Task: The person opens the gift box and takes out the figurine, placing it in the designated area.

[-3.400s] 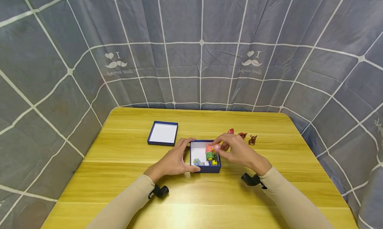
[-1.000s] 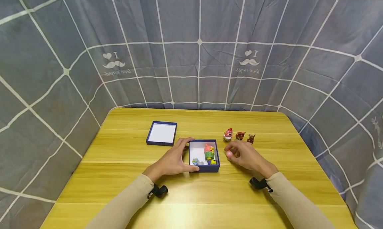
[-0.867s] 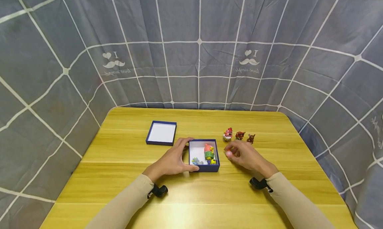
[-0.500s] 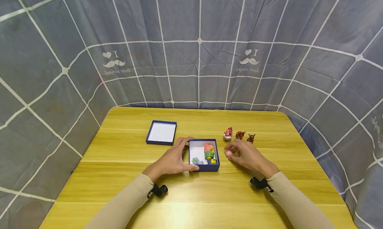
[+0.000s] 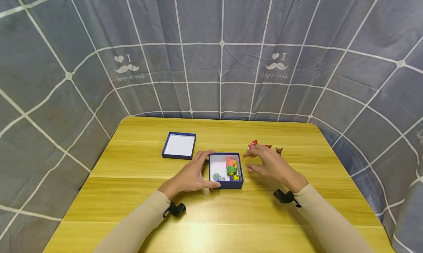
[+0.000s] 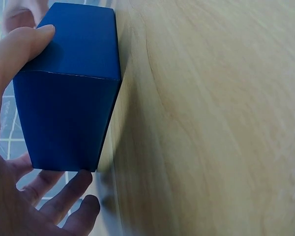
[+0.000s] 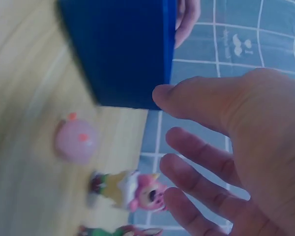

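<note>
My left hand (image 5: 186,177) grips the left side of a blue open box (image 5: 226,185), thumb on the near wall and fingers at the far wall. Inside lie a pink-and-green figurine (image 5: 231,166), a small yellow one (image 5: 236,177) and a bluish-grey one (image 5: 216,177). To the box's right, my right hand (image 5: 272,166) hovers with fingers spread, holding nothing. Below it in the right wrist view, a round pink figurine (image 7: 76,141) rests on the table; the hand mostly hides it in the head view.
A blue lid (image 5: 179,145) with a white inside lies behind and left of the box. Beyond my right hand stand a pink bear-like figurine (image 7: 150,192), a partly hidden reddish one and a brown one (image 5: 279,150). A grey checked curtain (image 5: 205,65) surrounds the wooden table (image 5: 211,216).
My right hand carried the round pink figurine from over the box's right edge to the table, then let go, lifting and spreading its fingers. The left hand kept its grip on the box.
</note>
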Available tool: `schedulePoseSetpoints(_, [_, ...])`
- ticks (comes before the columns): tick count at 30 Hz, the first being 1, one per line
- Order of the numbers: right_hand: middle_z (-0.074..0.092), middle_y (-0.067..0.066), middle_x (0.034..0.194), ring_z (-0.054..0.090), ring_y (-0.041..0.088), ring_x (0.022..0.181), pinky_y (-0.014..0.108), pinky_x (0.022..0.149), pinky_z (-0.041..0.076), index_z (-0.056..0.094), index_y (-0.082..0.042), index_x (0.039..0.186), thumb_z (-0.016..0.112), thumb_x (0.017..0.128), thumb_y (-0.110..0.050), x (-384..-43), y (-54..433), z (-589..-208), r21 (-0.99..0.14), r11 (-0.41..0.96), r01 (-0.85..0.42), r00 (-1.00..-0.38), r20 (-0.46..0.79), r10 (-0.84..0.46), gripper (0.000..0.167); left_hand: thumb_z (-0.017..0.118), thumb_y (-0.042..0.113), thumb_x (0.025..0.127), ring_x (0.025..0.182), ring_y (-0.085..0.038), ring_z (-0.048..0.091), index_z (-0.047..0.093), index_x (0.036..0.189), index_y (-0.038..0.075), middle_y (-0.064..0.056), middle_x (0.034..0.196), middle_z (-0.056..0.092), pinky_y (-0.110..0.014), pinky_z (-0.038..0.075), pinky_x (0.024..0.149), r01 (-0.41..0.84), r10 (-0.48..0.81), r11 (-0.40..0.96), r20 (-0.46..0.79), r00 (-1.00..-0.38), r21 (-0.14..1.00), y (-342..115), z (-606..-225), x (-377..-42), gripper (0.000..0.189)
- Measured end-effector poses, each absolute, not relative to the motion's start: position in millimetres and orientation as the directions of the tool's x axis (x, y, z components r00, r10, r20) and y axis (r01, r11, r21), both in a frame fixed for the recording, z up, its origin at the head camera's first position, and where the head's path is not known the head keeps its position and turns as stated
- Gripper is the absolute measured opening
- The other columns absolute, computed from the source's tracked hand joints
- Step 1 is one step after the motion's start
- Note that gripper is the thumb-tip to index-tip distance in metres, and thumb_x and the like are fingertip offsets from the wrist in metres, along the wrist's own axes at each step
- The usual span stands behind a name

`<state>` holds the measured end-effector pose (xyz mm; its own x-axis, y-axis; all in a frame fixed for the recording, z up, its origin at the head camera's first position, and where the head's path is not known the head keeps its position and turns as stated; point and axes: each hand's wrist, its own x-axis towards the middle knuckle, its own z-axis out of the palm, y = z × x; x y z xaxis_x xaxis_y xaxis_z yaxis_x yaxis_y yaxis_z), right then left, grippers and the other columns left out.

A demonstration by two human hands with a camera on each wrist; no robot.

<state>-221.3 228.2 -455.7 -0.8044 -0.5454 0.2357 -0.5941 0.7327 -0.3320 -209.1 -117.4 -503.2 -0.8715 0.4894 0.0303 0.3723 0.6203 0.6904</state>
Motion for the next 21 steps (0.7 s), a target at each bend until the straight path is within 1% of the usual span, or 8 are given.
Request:
schedulePoseSetpoints(3, [0.083, 0.012, 0.13, 0.08, 0.036, 0.119, 0.059, 0.105, 0.066, 0.084, -0.01, 0.132, 0.095, 0.1, -0.016, -223.4, 222.2, -447.1, -0.324, 0.711, -0.624, -0.781, 0.239, -0.577, 0.035, 0.098, 0.066, 0.086, 0.159, -0.038, 0.057, 0.031, 0.184, 0.022, -0.011, 0.179, 0.043, -0.067, 0.047, 0.134, 0.372, 0.489, 0.617, 0.033, -0.872, 0.693, -117.4, -503.1, -209.1, 0.127])
schedulePoseSetpoints(5, [0.083, 0.013, 0.129, 0.08, 0.037, 0.116, 0.058, 0.103, 0.067, 0.084, -0.009, 0.133, 0.093, 0.101, -0.017, -224.9, 217.6, -442.8, -0.322, 0.698, -0.639, -0.768, 0.23, -0.597, 0.034, 0.099, 0.066, 0.086, 0.157, -0.037, 0.058, 0.031, 0.184, 0.021, -0.011, 0.178, 0.044, -0.067, 0.048, 0.133, 0.374, 0.489, 0.614, 0.037, -0.872, 0.695, -117.2, -503.3, -208.9, 0.127])
schedulePoseSetpoints(7, [0.083, 0.012, 0.131, 0.079, 0.036, 0.117, 0.058, 0.103, 0.067, 0.084, -0.01, 0.134, 0.092, 0.103, -0.019, -226.0, 212.4, -439.9, -0.314, 0.695, -0.647, -0.761, 0.21, -0.613, 0.033, 0.099, 0.066, 0.086, 0.156, -0.037, 0.059, 0.031, 0.184, 0.022, -0.011, 0.177, 0.045, -0.066, 0.049, 0.132, 0.375, 0.489, 0.614, 0.038, -0.871, 0.694, -117.3, -503.3, -208.5, 0.127])
schedulePoseSetpoints(11, [0.083, 0.009, 0.135, 0.077, 0.035, 0.127, 0.061, 0.114, 0.063, 0.085, -0.013, 0.135, 0.091, 0.104, -0.025, -227.9, 203.4, -436.1, -0.302, 0.699, -0.648, -0.757, 0.157, -0.634, 0.034, 0.099, 0.065, 0.086, 0.155, -0.038, 0.06, 0.032, 0.184, 0.023, -0.011, 0.176, 0.046, -0.067, 0.049, 0.132, 0.38, 0.495, 0.611, 0.04, -0.868, 0.695, -116.9, -502.8, -207.9, 0.126])
schedulePoseSetpoints(14, [0.084, 0.006, 0.135, 0.077, 0.035, 0.131, 0.062, 0.117, 0.061, 0.085, -0.015, 0.136, 0.092, 0.104, -0.026, -229.3, 197.6, -434.5, -0.281, 0.697, -0.66, -0.746, 0.133, -0.653, 0.035, 0.099, 0.065, 0.086, 0.155, -0.038, 0.06, 0.032, 0.183, 0.023, -0.011, 0.176, 0.046, -0.067, 0.05, 0.131, 0.38, 0.496, 0.608, 0.041, -0.868, 0.697, -116.6, -502.7, -207.9, 0.125])
schedulePoseSetpoints(21, [0.088, 0.003, 0.13, 0.076, 0.03, 0.12, 0.053, 0.105, 0.064, 0.087, -0.015, 0.135, 0.095, 0.101, -0.029, -232.9, 186.4, -435.3, -0.251, 0.697, -0.671, -0.732, 0.073, -0.678, 0.038, 0.099, 0.065, 0.086, 0.153, -0.036, 0.06, 0.032, 0.183, 0.021, -0.011, 0.176, 0.046, -0.066, 0.051, 0.13, 0.382, 0.495, 0.602, 0.047, -0.867, 0.701, -115.8, -504.5, -208.4, 0.125])
